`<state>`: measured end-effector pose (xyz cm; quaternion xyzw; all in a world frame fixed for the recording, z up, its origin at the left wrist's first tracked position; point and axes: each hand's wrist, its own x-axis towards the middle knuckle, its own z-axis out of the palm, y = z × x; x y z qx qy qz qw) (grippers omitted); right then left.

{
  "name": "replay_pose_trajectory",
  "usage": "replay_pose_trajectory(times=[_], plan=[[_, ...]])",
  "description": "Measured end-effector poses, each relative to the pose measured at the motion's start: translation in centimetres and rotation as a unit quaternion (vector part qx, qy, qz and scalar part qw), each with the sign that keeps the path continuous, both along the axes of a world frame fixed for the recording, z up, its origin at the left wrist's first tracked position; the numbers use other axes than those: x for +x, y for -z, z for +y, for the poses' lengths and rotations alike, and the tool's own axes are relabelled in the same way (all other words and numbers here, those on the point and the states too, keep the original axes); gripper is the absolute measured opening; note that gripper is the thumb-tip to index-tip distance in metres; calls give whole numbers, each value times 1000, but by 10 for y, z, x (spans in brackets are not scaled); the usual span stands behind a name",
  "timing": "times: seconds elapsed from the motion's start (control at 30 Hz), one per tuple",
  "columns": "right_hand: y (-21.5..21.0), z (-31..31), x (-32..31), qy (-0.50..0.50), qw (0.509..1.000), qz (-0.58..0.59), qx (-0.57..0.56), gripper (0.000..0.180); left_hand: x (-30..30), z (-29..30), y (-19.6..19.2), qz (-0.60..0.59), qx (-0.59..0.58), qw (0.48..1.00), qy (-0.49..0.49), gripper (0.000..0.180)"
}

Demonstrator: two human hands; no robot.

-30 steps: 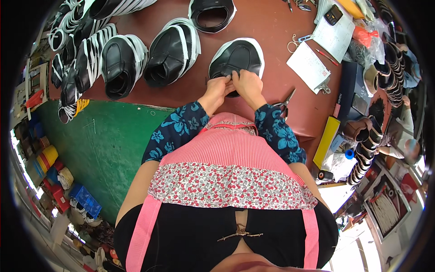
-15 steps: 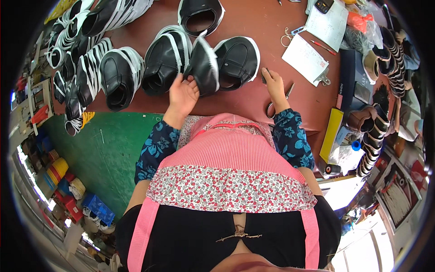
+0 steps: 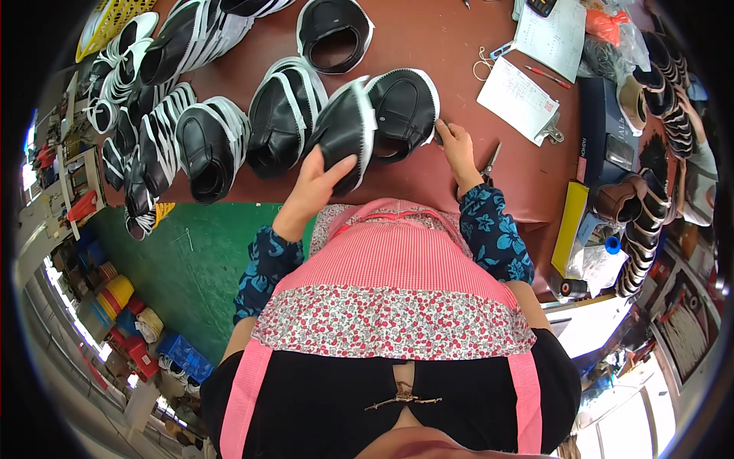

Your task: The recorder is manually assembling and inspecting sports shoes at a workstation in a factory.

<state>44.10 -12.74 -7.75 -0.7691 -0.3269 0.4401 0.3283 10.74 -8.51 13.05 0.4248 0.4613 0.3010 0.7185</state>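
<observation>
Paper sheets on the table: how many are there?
2: a larger sheet at the far right edge, and a clipped sheet nearer the right hand. Clutter may hide others.

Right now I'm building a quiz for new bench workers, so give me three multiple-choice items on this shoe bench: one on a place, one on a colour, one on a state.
1. Where is the right hand?
A. on the green floor
B. on the table at the edge of the black shoe upper with white trim, beside the scissors
C. in the yellow basket

2. What colour is the table top?
A. reddish brown
B. blue
C. white

3. How is the shoe upper at the left hand?
A. lying flat under papers
B. inside a box
C. lifted and tilted, gripped by the hand

Key: 1 B, the fingers rest by the black shoe upper near the scissors; 2 A, the bare surface is reddish brown; 3 C, the held shoe upper stands tilted off the table in the left hand.
</observation>
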Motion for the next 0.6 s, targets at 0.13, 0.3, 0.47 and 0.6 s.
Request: replay_pose_trajectory(times=[0.13,0.3,0.47,0.6], plan=[[-22,10,-8,-23,998,-18,-46,58,34,76,17,199,292,934,52,40],[-11,21,-16,-19,996,-80,-29,59,45,177,84,552,351,750,100,62],[-8,15,-7,18,998,-39,-42,57,59,119,69,413,367,819,154,31],[-11,19,-20,29,999,-22,-36,56,53,32,141,209,-106,946,226,42]])
